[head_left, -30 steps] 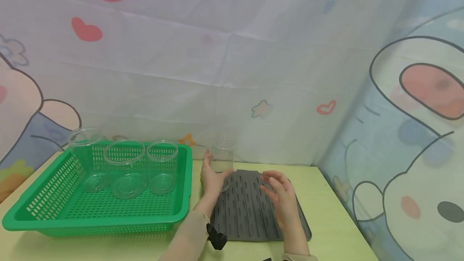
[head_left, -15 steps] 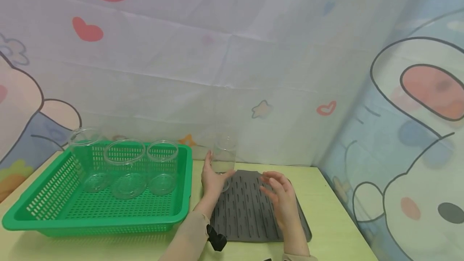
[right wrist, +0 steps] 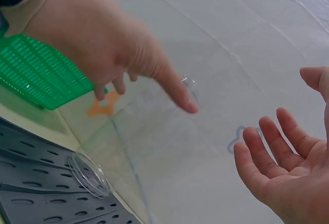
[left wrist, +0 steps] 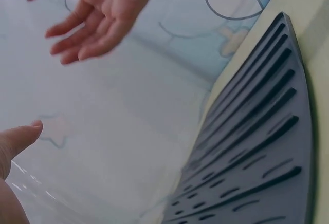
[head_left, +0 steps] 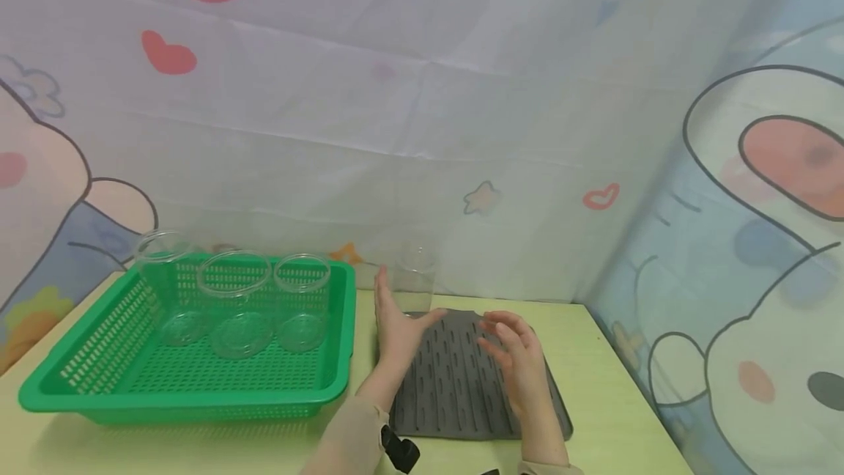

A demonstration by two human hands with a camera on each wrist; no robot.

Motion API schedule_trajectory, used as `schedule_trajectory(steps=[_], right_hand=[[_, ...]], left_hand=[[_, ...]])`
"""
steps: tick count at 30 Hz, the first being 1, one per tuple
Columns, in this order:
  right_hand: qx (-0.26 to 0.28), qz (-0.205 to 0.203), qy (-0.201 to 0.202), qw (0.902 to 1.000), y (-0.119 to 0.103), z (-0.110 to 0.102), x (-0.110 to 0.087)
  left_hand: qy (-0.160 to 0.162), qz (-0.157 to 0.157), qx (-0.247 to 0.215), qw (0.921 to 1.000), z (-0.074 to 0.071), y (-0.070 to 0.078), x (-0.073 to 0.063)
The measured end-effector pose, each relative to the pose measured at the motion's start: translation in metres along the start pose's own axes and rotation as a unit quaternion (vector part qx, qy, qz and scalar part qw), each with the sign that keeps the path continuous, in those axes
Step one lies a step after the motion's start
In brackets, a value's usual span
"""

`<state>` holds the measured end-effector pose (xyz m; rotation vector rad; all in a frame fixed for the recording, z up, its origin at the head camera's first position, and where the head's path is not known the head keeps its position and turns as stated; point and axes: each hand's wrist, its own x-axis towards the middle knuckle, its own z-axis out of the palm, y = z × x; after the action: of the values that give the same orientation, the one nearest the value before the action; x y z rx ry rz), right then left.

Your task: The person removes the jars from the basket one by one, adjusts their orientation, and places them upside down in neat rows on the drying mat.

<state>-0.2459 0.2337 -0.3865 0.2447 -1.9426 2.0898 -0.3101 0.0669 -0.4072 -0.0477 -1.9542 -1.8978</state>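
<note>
A clear plastic cup (head_left: 417,286) stands upside down at the back left of the dark grey ridged mat (head_left: 471,394); in the right wrist view its wide rim (right wrist: 91,176) is down on the mat. My left hand (head_left: 400,330) is right beside that cup, fingers straight and thumb spread wide, not gripping it. To the right, over the mat, my right hand (head_left: 519,358) hovers with loosely bent fingers and nothing in them. The left wrist view shows the right hand's palm (left wrist: 115,3) with its fingers apart.
Left of the mat sits a green plastic basket (head_left: 198,403) holding three upright clear cups, a left one (head_left: 165,248), a middle one (head_left: 240,336) and a right one (head_left: 302,332). A printed cloth backdrop (head_left: 369,116) rises behind the light yellow table (head_left: 613,402).
My left hand has let go of the cup: its fingers have straightened and its thumb has swung outward. The cup stays on the mat. The right hand keeps its pose.
</note>
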Motion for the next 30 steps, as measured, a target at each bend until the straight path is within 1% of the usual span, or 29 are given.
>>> schedule_trajectory(steps=[3,6,11,16,18,20,25,30], right_hand=[[-0.001,-0.002,-0.002,1.0,0.0,0.0,0.001],[-0.001,-0.003,-0.004,1.0,-0.001,-0.002,0.002],[-0.009,0.003,0.003,1.0,0.001,-0.005,0.004],[-0.018,0.014,0.013,0.9997,0.003,-0.007,0.008],[-0.02,0.02,0.012,0.9995,0.004,-0.008,0.008],[-0.02,0.024,0.011,0.9994,0.004,-0.007,0.009],[-0.014,0.025,0.009,0.9996,0.005,-0.008,0.011],[-0.013,0.019,0.006,0.9997,0.004,-0.01,0.013]], left_hand=[[-0.008,0.011,-0.003,0.9999,-0.003,0.011,-0.004],[-0.022,0.023,-0.009,0.9995,-0.009,0.023,-0.009],[-0.047,0.041,-0.03,0.9976,-0.023,0.042,-0.016],[-0.05,0.096,-0.029,0.9937,-0.041,0.051,-0.015],[-0.045,0.111,-0.026,0.9924,-0.051,0.054,-0.014],[-0.041,0.114,-0.024,0.9923,-0.063,0.057,-0.015],[-0.015,0.106,0.002,0.9942,-0.097,0.061,-0.012],[0.018,0.097,0.013,0.995,-0.134,0.069,-0.003]])
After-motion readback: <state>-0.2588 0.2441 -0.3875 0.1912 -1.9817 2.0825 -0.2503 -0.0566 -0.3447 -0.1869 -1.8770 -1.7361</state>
